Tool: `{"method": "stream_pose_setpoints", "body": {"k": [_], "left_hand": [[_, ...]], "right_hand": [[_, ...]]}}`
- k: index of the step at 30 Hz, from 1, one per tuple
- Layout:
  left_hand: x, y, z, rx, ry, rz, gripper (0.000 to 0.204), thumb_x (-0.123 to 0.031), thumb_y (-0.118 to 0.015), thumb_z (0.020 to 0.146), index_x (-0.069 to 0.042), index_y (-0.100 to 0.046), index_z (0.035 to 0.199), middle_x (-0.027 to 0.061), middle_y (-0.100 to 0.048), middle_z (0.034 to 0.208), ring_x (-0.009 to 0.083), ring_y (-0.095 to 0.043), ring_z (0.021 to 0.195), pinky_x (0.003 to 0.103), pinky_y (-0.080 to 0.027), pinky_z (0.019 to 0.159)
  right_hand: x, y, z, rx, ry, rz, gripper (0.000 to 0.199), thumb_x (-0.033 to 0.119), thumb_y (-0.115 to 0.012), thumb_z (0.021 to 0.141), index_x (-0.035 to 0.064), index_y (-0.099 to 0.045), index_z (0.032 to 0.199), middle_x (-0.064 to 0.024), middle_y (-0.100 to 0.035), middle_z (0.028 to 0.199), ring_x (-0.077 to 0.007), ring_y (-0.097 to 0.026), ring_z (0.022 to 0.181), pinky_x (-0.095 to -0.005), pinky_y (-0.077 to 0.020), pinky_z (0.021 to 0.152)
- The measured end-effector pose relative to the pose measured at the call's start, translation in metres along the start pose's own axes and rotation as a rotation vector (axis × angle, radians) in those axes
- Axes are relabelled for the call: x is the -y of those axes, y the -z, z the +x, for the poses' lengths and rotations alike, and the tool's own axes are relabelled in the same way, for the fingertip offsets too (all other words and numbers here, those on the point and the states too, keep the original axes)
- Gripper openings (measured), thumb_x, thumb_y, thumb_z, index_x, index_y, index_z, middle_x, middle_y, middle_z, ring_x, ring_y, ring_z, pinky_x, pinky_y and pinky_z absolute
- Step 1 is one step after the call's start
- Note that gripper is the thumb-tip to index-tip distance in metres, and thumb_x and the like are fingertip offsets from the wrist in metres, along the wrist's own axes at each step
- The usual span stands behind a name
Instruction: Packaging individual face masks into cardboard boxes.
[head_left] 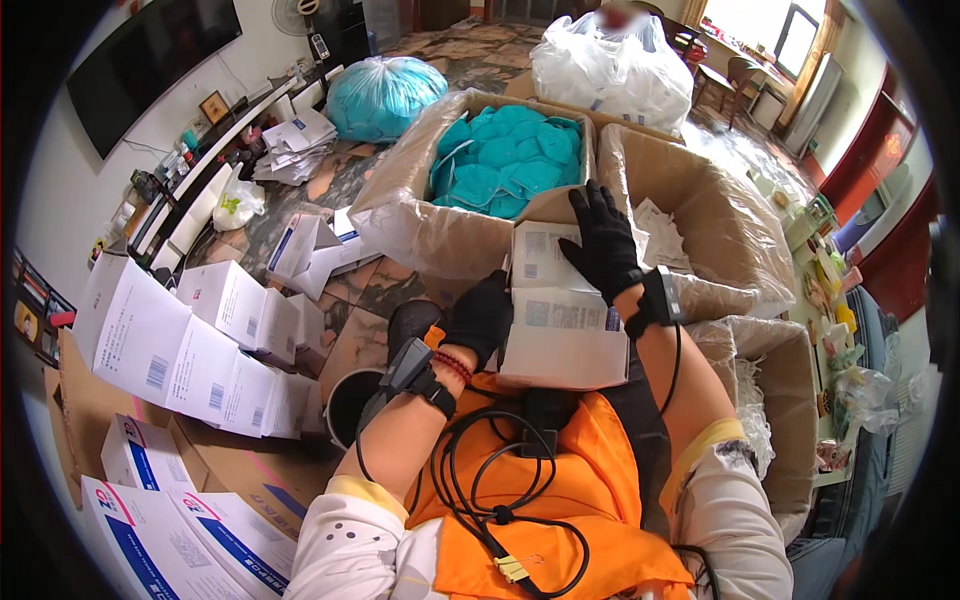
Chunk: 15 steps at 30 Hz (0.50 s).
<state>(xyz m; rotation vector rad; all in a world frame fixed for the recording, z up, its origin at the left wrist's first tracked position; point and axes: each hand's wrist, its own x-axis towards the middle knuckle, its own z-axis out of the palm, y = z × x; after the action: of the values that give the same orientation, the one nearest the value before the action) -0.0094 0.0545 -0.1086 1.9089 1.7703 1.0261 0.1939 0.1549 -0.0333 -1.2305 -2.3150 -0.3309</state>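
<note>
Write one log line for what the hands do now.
left hand: grips white box | right hand: flat on box flap | ahead: carton of teal masks

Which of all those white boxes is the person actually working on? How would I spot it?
Start at the big cardboard carton full of teal face masks. Just below it, on the person's lap, sits a small white box with open flaps. Unlike the flat, unfolded boxes stacked at the left, it is assembled and has the gloved left hand and right hand on it.
</note>
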Motion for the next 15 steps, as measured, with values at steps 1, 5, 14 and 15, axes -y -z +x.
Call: {"method": "stream_pose_setpoints", "body": {"k": [1,5,14,15], "left_hand": [[-0.002,0.002,0.001,0.019,0.005,-0.005,0.027,-0.025,-0.055,0.09,-0.002,-0.058,0.104,0.0253,-0.066,0.094,0.0456,-0.062,0.089,0.05,-0.05,0.076],[-0.011,0.006,0.003,0.066,0.028,0.01,0.026,-0.024,-0.052,0.092,-0.002,-0.058,0.104,0.0259,-0.065,0.097,0.0447,-0.062,0.093,0.049,-0.049,0.079],[-0.003,0.003,-0.004,0.02,-0.045,0.009,0.035,-0.023,-0.047,0.095,0.001,-0.057,0.118,0.0258,-0.065,0.106,0.0414,-0.062,0.1,0.045,-0.05,0.085],[-0.001,0.0,-0.004,0.026,-0.039,0.009,0.035,-0.023,-0.047,0.095,0.001,-0.057,0.118,0.0258,-0.065,0.106,0.0414,-0.062,0.1,0.045,-0.05,0.085]], "right_hand": [[-0.004,-0.004,0.006,0.005,0.002,0.003,0.074,0.031,-0.073,0.078,0.0076,-0.042,0.141,-0.0236,-0.038,0.146,-0.0413,-0.037,0.135,-0.0471,-0.0346,0.108],[-0.011,-0.013,0.031,-0.052,0.029,0.02,0.063,0.033,-0.075,0.076,0.0067,-0.051,0.129,-0.0225,-0.048,0.136,-0.0395,-0.046,0.126,-0.0461,-0.0385,0.103],[-0.016,-0.02,0.068,-0.041,0.008,0.476,0.033,0.029,-0.07,0.084,0.0108,-0.06,0.108,-0.0165,-0.067,0.089,-0.0382,-0.064,0.086,-0.0424,-0.0511,0.076],[-0.021,-0.023,0.073,-0.035,0.004,0.48,0.033,0.029,-0.07,0.084,0.0108,-0.06,0.108,-0.0165,-0.067,0.089,-0.0382,-0.064,0.086,-0.0424,-0.0511,0.076]]}}
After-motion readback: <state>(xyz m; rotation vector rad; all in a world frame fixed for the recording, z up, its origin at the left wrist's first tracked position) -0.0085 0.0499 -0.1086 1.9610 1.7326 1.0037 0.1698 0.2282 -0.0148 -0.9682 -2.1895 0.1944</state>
